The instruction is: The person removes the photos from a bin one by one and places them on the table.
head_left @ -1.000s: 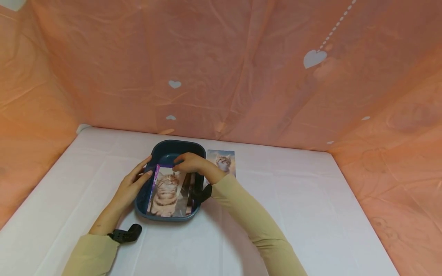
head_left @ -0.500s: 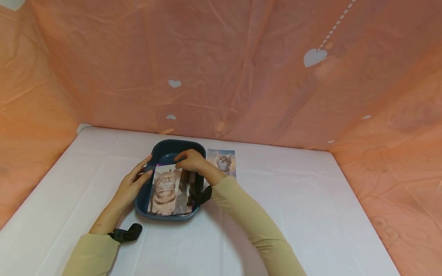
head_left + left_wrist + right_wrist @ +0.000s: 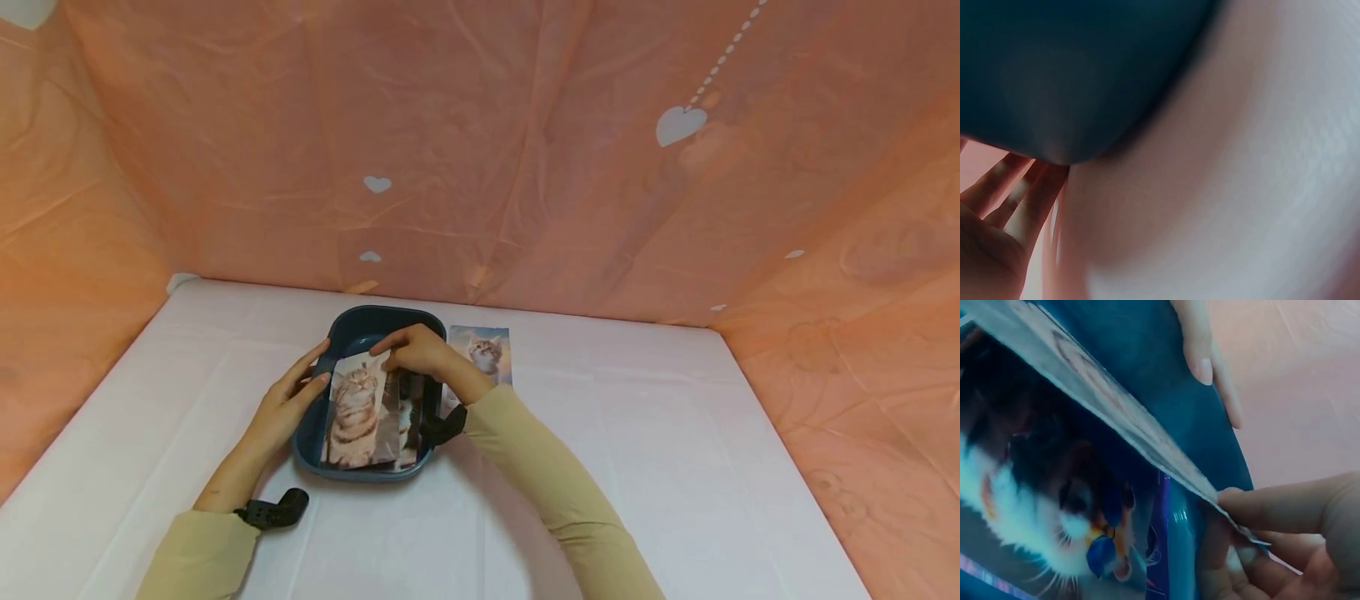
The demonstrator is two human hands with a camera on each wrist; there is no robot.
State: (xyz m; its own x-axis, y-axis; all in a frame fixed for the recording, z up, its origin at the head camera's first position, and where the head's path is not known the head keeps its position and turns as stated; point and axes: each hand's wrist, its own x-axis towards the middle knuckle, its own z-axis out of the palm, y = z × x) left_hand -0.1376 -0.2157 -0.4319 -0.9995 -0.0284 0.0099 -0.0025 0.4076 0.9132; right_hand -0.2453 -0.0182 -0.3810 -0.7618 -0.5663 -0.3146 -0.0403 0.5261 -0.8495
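A dark blue plastic basin stands on the table with cat pictures in it. My right hand reaches in and pinches the top edge of a tabby-cat photo print; the right wrist view shows thumb and fingers on either side of this print, which is tilted up. Beneath lies another cat print with blue glasses on the cat, beside a purple edge. My left hand holds the basin's left rim, thumb over the edge. In the left wrist view its fingers meet the outer wall.
A kitten picture lies on the table just right of the basin, partly behind the right forearm. A white cloth covers the table. An orange curtain with hearts closes off the back and sides.
The tabby print has been lifted at its top and shifted left, uncovering more of the dark cat print below. My right hand moved slightly up and left; the left hand stays put.
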